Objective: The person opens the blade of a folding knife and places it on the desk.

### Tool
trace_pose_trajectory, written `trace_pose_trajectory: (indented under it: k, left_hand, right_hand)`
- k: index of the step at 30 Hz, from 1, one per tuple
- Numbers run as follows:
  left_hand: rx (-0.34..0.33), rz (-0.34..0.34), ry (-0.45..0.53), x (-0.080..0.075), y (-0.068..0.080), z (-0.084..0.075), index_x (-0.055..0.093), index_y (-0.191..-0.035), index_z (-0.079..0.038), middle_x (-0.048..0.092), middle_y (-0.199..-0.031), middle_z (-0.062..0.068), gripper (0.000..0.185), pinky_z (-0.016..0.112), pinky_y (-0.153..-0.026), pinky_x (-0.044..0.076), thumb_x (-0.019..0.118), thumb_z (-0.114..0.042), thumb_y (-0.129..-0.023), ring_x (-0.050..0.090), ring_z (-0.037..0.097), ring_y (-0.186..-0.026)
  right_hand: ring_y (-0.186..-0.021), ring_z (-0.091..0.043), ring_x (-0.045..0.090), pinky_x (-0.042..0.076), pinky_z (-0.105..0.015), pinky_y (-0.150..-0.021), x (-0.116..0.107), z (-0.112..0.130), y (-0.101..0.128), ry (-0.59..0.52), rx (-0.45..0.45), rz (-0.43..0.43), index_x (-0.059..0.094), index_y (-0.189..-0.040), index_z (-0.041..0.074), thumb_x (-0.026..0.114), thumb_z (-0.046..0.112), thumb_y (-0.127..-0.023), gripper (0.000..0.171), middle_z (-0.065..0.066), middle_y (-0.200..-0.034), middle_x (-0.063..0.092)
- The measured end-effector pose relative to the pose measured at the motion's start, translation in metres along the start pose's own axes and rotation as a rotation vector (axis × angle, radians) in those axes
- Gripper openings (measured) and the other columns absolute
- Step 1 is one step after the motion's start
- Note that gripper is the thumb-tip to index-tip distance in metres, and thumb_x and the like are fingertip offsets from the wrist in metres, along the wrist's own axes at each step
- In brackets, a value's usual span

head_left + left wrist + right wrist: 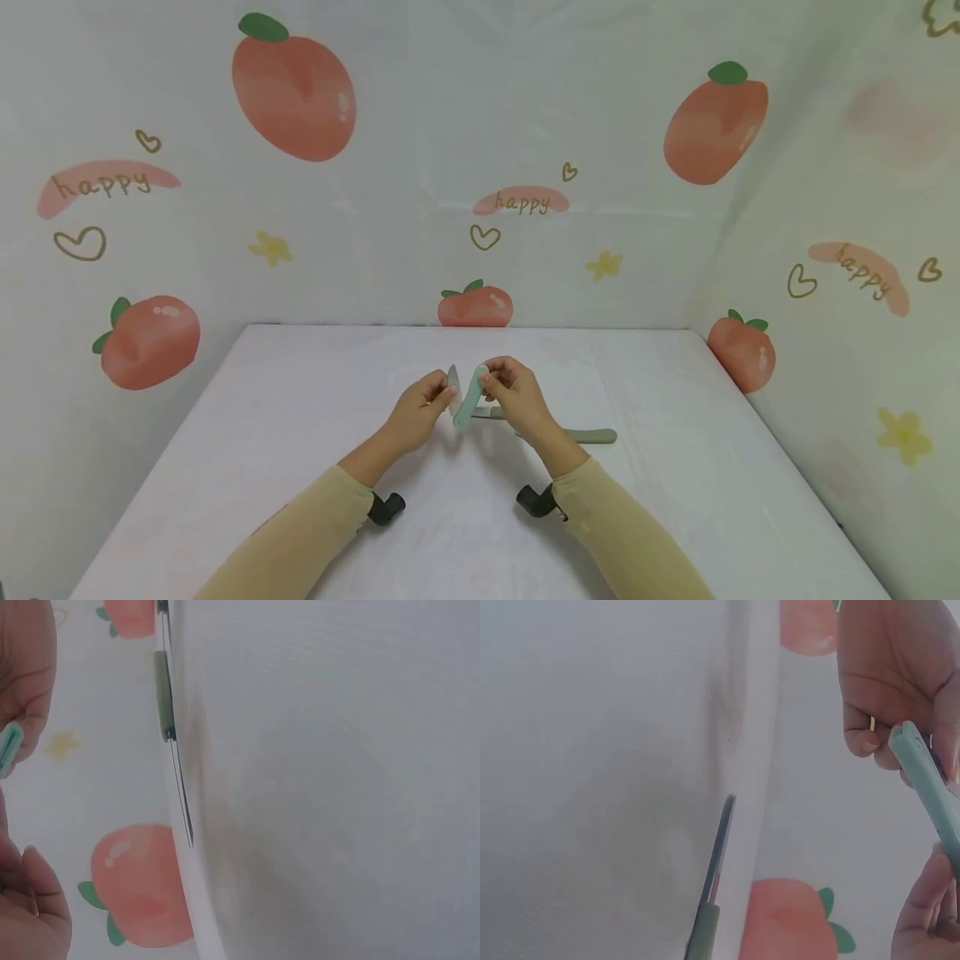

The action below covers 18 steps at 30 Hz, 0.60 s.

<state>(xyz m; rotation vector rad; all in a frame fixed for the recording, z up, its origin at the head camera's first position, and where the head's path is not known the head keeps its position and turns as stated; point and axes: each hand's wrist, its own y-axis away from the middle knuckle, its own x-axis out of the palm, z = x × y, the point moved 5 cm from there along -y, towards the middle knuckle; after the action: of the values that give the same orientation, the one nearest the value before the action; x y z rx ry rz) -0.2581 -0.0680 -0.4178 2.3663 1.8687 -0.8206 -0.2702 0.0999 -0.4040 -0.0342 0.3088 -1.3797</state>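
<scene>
Only the head view shows both hands together above the table [300,467]: the right hand [517,396] pinches a green sheath [471,397] at its upper end, its long axis hanging down toward the left hand [420,408]. That left hand pinches a small pale piece [453,377] just beside the sheath. The right wrist view alone shows the blade tip of the knife [714,877] lying behind the grip.

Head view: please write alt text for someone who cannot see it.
Two hands meet above a white table: the right hand pinches a pale green sheath, the left hand a small light piece beside it. A green-handled knife lies on the table behind the right hand, before peach-patterned walls.
</scene>
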Motion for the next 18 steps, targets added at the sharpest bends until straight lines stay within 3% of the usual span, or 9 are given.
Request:
trace_pose_trajectory:
  k: [4,7,9,14,18]
  left_hand:
    - [0.002,-0.073,0.030,-0.005,0.002,-0.004,0.048,-0.085,-0.005,0.046,-0.075,0.000,0.019,0.027,-0.065,0.036,0.053,-0.008,-0.103,0.043,0.012,-0.072]
    - [-0.017,-0.116,0.086,-0.011,0.007,-0.020,0.049,-0.085,-0.002,0.045,-0.075,0.001,0.018,0.026,-0.066,0.036,0.052,-0.004,-0.103,0.042,0.012,-0.072]
    - [-0.024,-0.141,0.123,-0.014,0.007,-0.018,0.049,-0.086,0.001,0.045,-0.076,0.002,0.018,0.025,-0.066,0.036,0.051,-0.003,-0.104,0.043,0.012,-0.072]
    - [-0.039,-0.186,0.174,-0.013,0.004,0.000,0.049,-0.088,0.002,0.047,-0.079,0.002,0.018,0.024,-0.067,0.038,0.050,-0.005,-0.104,0.045,0.012,-0.074]
    - [-0.034,-0.165,0.157,-0.010,0.002,0.021,0.053,-0.095,0.001,0.058,-0.081,0.007,0.013,0.025,-0.069,0.043,0.054,-0.008,-0.104,0.051,0.013,-0.077]
  right_hand:
    - [-0.079,-0.017,0.060,0.053,-0.026,-0.072,-0.004,-0.006,-0.002,-0.062,0.031,-0.055,0.058,-0.112,-0.012,0.058,0.002,-0.100,0.018,-0.015,-0.091,0.065]
    - [-0.079,-0.015,0.061,0.053,-0.025,-0.073,-0.007,-0.018,-0.005,-0.123,0.070,-0.097,0.058,-0.114,-0.010,0.059,0.003,-0.100,0.019,-0.012,-0.091,0.066]
    - [-0.079,-0.014,0.061,0.052,-0.024,-0.074,-0.008,-0.021,-0.005,-0.175,0.091,-0.121,0.057,-0.114,-0.010,0.059,0.004,-0.100,0.019,-0.008,-0.089,0.065]
    - [-0.079,-0.013,0.062,0.053,-0.024,-0.076,-0.011,-0.026,-0.004,-0.246,0.135,-0.140,0.056,-0.115,-0.009,0.058,0.005,-0.101,0.020,-0.004,-0.087,0.063]
    - [-0.079,-0.014,0.062,0.053,-0.024,-0.075,-0.014,-0.027,-0.005,-0.234,0.133,-0.121,0.056,-0.115,-0.009,0.057,0.004,-0.102,0.019,-0.004,-0.088,0.064]
